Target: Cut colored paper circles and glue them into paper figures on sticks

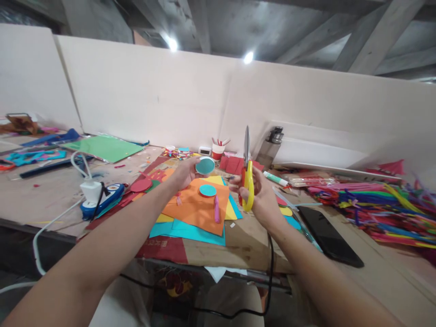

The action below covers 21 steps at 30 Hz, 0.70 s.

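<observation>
Head view: both hands are raised over a worktable spread with coloured paper.
Teal disc (205, 166): above the far part of the orange sheet (190, 204), face tipped toward the camera, a pale rim around it.
Left hand (186, 174): fingers pinched on the disc's left edge, most of the face uncovered.
Scissors (250, 175): raised to the right of the disc, well apart from it, the blades pointing up and seeming to lie together.
Right hand (261, 193): fingers wrapped about the yellow-and-red handles (which fingers sit inside the loops, I cannot tell).
Second disc (207, 191): flat on the orange sheet, just beside the pink marker (217, 210).
Cutting well: this looks like scissor work on a paper disc; I would pinch only the edge, keep the fingertips clear of the blades' path, and turn the paper into the blades with short, even snips.
Printed cardboard (245, 240): characters on its red band (160, 244) near the front edge, too small and oddly turned to read surely.
Glue stick (275, 178): a white and green wrapper, its lettering too blurred.
Phone (330, 236): dark screen; no brand legible.
</observation>
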Motion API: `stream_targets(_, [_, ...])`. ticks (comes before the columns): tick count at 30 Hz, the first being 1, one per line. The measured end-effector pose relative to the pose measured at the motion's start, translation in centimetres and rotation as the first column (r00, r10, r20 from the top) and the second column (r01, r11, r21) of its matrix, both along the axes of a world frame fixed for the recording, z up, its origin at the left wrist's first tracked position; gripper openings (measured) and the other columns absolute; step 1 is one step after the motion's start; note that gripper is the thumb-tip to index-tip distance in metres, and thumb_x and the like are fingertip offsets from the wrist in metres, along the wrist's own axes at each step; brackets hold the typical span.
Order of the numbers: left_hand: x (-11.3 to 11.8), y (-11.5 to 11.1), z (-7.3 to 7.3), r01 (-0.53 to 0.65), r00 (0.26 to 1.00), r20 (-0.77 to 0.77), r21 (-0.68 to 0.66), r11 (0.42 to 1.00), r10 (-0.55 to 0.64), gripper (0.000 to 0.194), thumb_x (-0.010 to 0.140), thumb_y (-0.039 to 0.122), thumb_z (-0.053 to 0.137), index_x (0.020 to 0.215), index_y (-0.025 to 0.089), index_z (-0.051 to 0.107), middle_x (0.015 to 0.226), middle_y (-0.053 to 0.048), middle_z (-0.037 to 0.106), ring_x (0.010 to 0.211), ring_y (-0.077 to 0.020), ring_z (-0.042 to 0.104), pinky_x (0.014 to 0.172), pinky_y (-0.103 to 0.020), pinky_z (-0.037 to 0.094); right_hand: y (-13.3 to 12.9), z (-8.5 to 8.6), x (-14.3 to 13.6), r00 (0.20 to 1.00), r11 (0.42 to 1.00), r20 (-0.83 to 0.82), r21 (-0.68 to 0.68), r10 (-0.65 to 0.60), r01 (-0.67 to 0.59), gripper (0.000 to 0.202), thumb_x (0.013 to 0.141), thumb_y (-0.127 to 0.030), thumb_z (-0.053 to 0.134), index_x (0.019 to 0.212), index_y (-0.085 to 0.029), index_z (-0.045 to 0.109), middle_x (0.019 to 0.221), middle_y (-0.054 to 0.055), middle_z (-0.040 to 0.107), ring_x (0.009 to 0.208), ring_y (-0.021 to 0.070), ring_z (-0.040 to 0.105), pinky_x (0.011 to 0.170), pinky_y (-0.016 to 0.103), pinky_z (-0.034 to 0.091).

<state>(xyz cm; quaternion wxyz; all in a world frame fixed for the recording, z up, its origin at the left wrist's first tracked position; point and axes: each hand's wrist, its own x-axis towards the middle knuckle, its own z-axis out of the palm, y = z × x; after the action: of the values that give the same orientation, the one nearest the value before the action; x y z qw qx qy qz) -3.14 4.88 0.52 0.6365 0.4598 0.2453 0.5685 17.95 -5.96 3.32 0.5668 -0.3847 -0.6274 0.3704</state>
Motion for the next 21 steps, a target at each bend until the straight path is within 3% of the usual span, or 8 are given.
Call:
stream_targets(4, [0.4, -0.5, -0.2, 0.138, 0.977, -0.162, -0.022, 0.99, -0.14, 0.032, 0.072, 0.031, 0.065, 0.097, 0.011, 0.064, 0.1, -0.013, 0.069, 0.083, -0.0244, 0.066, 0.064, -0.04, 0.059, 2.2, 0.2, -1.3, 0.989, 0.99, -0.098, 0.085, -0.108, 0.117, 0.061, 0.069, -0.037, 0.074, 0.122, -0.025, 0.048, 0.079, -0.003, 0.059, 0.075, 0.0164, 0.063, 0.067, 0.031, 0.053])
stream_targets(8, [1.0, -1.4, -0.1, 0.251, 0.935, -0.243, -0.06, 0.966, -0.258, 0.033, 0.073, 0.036, 0.069, 0.092, 0.01, 0.063, 0.094, -0.013, 0.069, 0.089, -0.0266, 0.066, 0.068, -0.042, 0.059, 3.4, -0.8, -0.9, 0.979, 0.979, -0.032, 0.022, -0.201, 0.201, 0.049, 0.071, -0.042, 0.074, 0.111, -0.021, 0.057, 0.066, -0.005, 0.053, 0.058, 0.0131, 0.054, 0.057, 0.028, 0.048])
stream_targets(14, [1.5, -1.7, -0.3, 0.246, 0.94, -0.232, -0.049, 0.968, -0.251, 0.031, 0.077, 0.039, 0.066, 0.092, 0.011, 0.063, 0.093, -0.011, 0.067, 0.088, -0.0247, 0.065, 0.069, -0.044, 0.06, 3.2, -1.8, -0.5, 0.979, 0.981, 0.079, -0.03, -0.187, 0.19, 0.052, 0.069, -0.049, 0.073, 0.109, -0.02, 0.055, 0.074, -0.001, 0.061, 0.057, 0.0128, 0.054, 0.055, 0.028, 0.047])
stream_targets(21, [1.8, -2.2, -0.2, 0.246, 0.933, -0.259, -0.046, 0.968, -0.249, 0.03, 0.078, 0.038, 0.067, 0.093, 0.012, 0.064, 0.098, -0.012, 0.065, 0.087, -0.0237, 0.064, 0.066, -0.044, 0.06, 3.4, -2.5, -0.6, 0.975, 0.984, 0.127, 0.04, -0.18, 0.176, 0.054, 0.068, -0.044, 0.074, 0.11, -0.019, 0.054, 0.085, 0.005, 0.068, 0.075, 0.0187, 0.064, 0.072, 0.034, 0.052])
